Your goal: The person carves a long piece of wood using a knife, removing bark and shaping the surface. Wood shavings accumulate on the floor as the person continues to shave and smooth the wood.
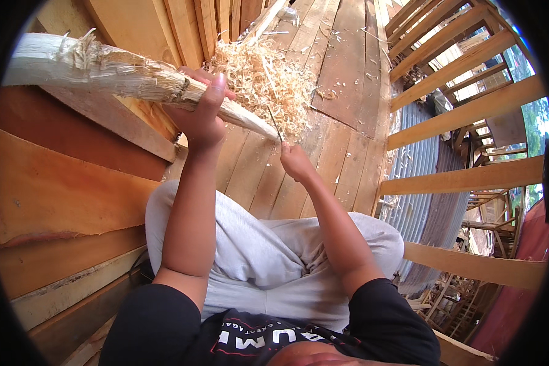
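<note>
Grey-trousered knees [256,244] sit folded under both arms; left hand [202,116] is clamped round the pale pole [122,73], right hand [296,161] fisted on a thin blade [274,122] at its tip above the shavings [268,76]; best to keep strokes shallow, angled away.

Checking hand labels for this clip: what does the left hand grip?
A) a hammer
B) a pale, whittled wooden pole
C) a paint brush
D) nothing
B: the left hand wraps around the pale pole, whose stripped, fibrous surface tapers to a point above the shavings, while the right hand holds a thin blade at the tip.
</note>
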{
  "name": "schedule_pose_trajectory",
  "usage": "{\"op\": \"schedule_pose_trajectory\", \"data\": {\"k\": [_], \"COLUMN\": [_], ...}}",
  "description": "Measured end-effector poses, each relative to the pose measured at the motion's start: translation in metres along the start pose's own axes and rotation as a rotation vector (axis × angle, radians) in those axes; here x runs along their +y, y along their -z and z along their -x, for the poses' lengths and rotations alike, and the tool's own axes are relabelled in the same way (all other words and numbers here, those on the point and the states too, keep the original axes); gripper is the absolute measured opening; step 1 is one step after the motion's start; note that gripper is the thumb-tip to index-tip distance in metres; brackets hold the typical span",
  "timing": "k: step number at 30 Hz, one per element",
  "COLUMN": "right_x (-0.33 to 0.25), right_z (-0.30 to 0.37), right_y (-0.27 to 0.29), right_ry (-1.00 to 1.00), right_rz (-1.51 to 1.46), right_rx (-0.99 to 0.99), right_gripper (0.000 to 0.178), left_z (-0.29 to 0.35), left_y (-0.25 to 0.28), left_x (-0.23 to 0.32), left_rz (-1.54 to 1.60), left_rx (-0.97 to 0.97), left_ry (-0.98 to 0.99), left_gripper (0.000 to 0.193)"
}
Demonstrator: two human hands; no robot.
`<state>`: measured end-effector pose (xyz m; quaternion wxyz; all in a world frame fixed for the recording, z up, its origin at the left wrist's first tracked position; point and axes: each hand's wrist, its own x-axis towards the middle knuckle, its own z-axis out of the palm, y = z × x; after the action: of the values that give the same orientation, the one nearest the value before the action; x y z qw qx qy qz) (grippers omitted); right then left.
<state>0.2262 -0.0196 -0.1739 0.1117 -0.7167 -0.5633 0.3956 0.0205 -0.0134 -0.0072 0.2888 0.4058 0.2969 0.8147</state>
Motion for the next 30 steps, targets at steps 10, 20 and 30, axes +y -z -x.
{"op": "schedule_pose_trajectory", "data": {"k": [10, 20, 30], "right_x": [-0.040, -0.087, -0.011], "right_z": [0.027, 0.064, 0.006], "right_y": [0.013, 0.031, 0.005], "right_ry": [0.160, 0.252, 0.130], "right_rz": [-0.135, -0.047, -0.026], "right_rx": [0.008, -0.031, 0.037], "right_gripper": [0.053, 0.051, 0.056], "left_z": [0.000, -0.001, -0.001], "left_y": [-0.012, 0.009, 0.003], "left_x": [0.003, -0.006, -0.010], "left_rz": [0.017, 0.052, 0.069], "left_rx": [0.143, 0.084, 0.073], "left_ry": [0.015, -0.044, -0.006], "left_gripper": [0.017, 0.016, 0.020]}}
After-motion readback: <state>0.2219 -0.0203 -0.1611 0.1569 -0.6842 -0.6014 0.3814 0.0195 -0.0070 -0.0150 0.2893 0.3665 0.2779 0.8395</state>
